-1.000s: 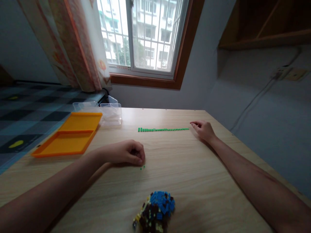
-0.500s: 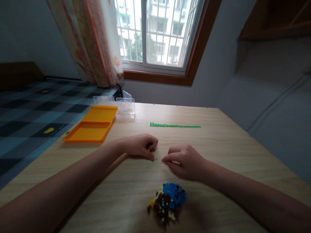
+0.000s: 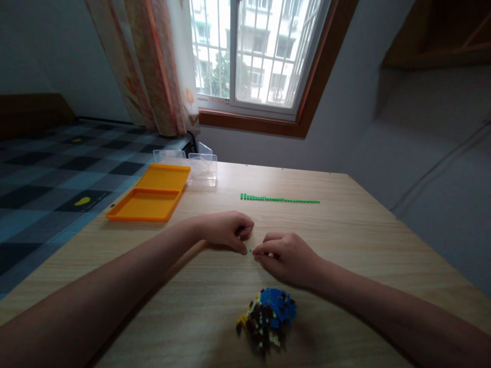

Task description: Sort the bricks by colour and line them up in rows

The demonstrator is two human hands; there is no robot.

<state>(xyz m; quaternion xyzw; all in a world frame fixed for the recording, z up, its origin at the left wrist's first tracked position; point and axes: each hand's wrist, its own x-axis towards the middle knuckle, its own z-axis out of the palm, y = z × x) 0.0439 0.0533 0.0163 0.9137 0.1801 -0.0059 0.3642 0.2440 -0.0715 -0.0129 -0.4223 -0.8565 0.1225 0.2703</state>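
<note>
My left hand (image 3: 229, 231) rests curled on the wooden table (image 3: 364, 240), fingers closed, nothing visible in it. My right hand (image 3: 286, 255) lies just to its right, thumb and forefinger pinched at a tiny green brick (image 3: 250, 251) between the two hands. A long row of small green bricks (image 3: 279, 199) stretches across the table farther back. A heap of blue, brown and yellow small bricks (image 3: 269, 319) sits near the table's front edge, below my right hand.
An open orange tray (image 3: 151, 200) lies at the back left of the table, with clear plastic boxes (image 3: 199, 167) behind it. A window and curtain stand beyond the table; a bed with a checked cover is at the left.
My right hand came back from the right end of the green row to the tiny green brick beside my left hand. The left hand barely moved.
</note>
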